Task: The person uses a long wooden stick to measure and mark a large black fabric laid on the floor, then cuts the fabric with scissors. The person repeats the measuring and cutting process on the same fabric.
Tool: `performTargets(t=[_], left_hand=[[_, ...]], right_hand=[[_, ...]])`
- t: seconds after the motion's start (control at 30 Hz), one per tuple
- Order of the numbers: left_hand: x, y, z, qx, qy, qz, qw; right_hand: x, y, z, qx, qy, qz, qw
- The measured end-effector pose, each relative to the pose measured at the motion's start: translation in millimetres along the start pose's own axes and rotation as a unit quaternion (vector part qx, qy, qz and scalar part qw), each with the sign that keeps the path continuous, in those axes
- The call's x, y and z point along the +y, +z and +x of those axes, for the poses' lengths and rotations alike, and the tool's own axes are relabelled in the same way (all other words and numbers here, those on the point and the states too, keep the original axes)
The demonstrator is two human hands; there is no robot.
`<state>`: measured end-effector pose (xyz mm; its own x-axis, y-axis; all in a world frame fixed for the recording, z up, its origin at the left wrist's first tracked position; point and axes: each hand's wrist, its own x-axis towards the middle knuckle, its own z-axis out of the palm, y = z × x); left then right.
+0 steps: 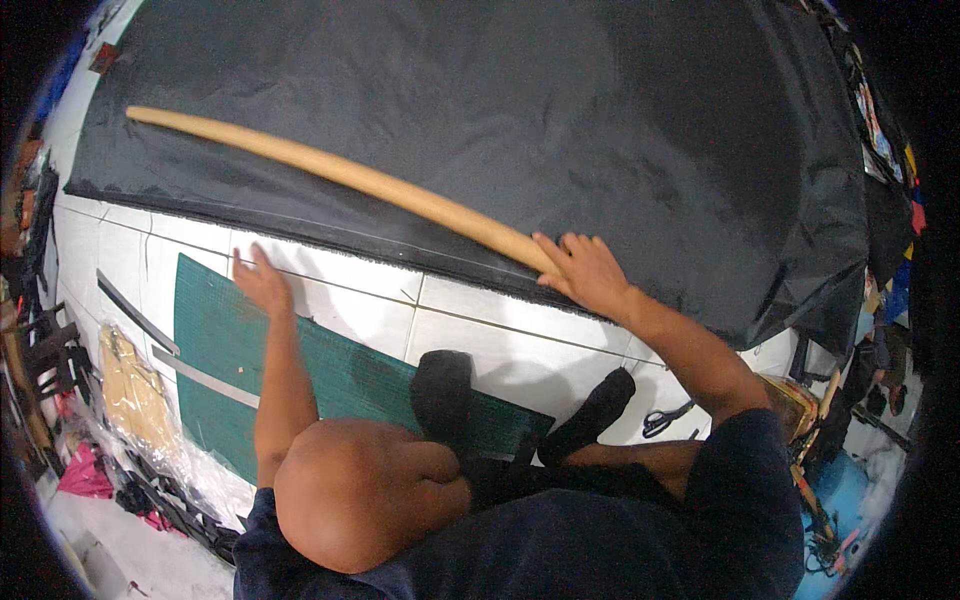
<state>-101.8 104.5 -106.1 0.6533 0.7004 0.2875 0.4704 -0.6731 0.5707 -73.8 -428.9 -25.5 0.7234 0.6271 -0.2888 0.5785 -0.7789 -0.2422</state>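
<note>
A long tan tube (330, 165), apparently cardboard, lies slantwise across a wide sheet of black fabric (620, 110). Its near right end is held between the thumb and index finger of my right hand (592, 277), while the other fingers spread over the fabric. My left hand (265, 283) is open and holds nothing, its fingers apart. It hovers over the white tiles, short of the fabric's frayed front edge and beside the green cutting mat (370, 375). A thin pale line runs along the fabric near that edge.
Black-handled scissors (668, 420) lie on the tiles by my right leg. A metal ruler (205, 378) crosses the mat's left side, near a dark strip (137, 312). Clear plastic with tan sheets (135, 385) is at the left. Clutter and a blue container (840, 495) stand at the right.
</note>
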Motion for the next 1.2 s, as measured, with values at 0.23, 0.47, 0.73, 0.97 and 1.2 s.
performTargets(t=[0.23,0.47,0.73,0.97,1.2], left_hand=[[34.8,29.2,5.0,-0.009,-0.020,-0.052,0.998],[92.7,25.5,22.8,-0.036,0.099,0.116,0.988],[125.3,55.2,-8.7,-0.243,0.130,0.206,0.939],[124.1,57.2,-17.0,-0.214,0.196,0.181,0.940],[153.4,45.2,-74.0,-0.259,0.227,0.164,0.924]], right_hand=[[-16.1,8.0,-18.8,0.033,0.052,0.074,0.995],[-19.1,-11.4,6.1,0.074,0.121,0.125,0.982],[2.2,3.0,91.3,0.198,0.226,-0.015,0.954],[50.0,1.8,64.5,0.221,0.350,-0.054,0.909],[100.5,3.5,16.7,0.200,0.485,-0.002,0.852]])
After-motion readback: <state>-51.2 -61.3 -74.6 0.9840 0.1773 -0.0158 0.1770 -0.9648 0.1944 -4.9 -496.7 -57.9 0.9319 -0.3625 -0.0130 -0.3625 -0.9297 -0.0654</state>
